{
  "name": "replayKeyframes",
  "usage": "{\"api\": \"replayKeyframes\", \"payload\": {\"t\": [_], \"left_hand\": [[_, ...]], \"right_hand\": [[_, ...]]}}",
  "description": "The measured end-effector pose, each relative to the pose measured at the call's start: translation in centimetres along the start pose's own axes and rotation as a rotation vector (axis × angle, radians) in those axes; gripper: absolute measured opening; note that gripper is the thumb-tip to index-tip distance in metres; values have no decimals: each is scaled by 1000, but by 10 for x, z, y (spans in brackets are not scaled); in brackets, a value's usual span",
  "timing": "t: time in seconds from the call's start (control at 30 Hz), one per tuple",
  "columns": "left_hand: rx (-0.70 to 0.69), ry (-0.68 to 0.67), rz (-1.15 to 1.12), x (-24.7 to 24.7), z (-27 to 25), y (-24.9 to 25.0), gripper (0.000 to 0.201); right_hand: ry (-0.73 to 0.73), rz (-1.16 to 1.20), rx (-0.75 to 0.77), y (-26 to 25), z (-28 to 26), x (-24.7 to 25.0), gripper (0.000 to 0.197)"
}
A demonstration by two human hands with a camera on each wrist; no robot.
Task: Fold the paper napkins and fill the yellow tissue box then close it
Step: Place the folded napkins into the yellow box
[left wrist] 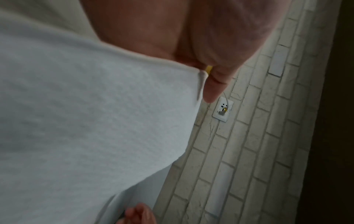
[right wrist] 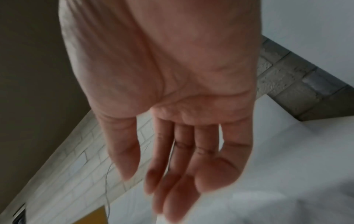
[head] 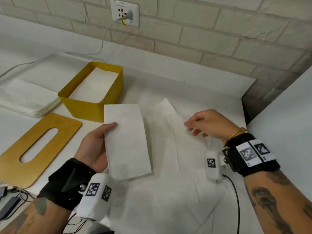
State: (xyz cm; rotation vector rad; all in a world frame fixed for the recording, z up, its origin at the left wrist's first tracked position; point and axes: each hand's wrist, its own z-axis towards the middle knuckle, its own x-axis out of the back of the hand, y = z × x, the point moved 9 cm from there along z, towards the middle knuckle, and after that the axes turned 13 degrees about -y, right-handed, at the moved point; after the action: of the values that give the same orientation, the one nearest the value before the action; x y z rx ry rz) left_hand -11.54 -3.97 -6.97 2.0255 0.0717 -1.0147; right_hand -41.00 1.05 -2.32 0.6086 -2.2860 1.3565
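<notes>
The folded white paper napkin point(head: 127, 141), a long narrow rectangle, looked feather-light and limp, the sort of thing that sags or springs open unless it is supported along a long edge. I judged the best hold to be a flat pinch along 1 long side near the middle, thumb on top and fingers beneath, which was how it was being carried. It would crease at a touch and could tear if tugged, and it offered little grip to dry fingers.

The left hand point(head: 94, 146) held that napkin by its left long edge, thumb lying across the top face and the fingers hidden underneath; in the left wrist view the thumb pressed against the sheet's edge. The napkin hung just above the table, its far end close to the near corner of the yellow metal tissue box point(head: 92, 95), which stood open with white napkins already lying inside.

The right hand point(head: 207, 124) was empty, its fingers loose and slightly spread, hovering over the unfolded white paper sheets point(head: 182, 149) spread on the white table point(head: 143, 78). Whether the fingertips touched the paper I could not tell.

The flat wooden lid with its oval slot point(head: 38, 149) lay on the table left of the box, well apart from both hands.
</notes>
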Motion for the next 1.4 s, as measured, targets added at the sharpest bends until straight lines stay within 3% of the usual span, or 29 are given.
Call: {"api": "replayKeyframes", "payload": {"t": [0.1,0.17,0.3,0.43,0.53,0.63,0.8,1.03,1.2,1.4], "left_hand": [[-3,-4,15,-1,2,-5,28],[-6,-30,-5,-1,2,-7,30],[-36,-58,-52,2,2,-3,35],[-33,-68,-82,2,3,-5,42],[-48,-50,-84,3,3,-6,36],[-40,-43,-83,1,3,-6,39],[-37,-55,-106,3,2,1,45],[-27,-72,-111,-1,7,-2,43],[-40,-69,-110,2,6,-5,35],[-60,-55,-149,14,-3,-3,39]], "right_hand": [[131,-113,-18,-4,8,9,14],[206,-179,-131,5,12,25,19],[121,-237,-357,38,14,27,40],[65,-156,-375,44,8,15,44],[56,-45,-307,41,9,11,37],[123,135,-135,34,7,15,25],[96,580,133,10,-13,33,30],[39,628,489,-74,-50,63,18],[30,617,409,-64,-24,34,20],[-11,910,264,-18,-1,-20,27]]}}
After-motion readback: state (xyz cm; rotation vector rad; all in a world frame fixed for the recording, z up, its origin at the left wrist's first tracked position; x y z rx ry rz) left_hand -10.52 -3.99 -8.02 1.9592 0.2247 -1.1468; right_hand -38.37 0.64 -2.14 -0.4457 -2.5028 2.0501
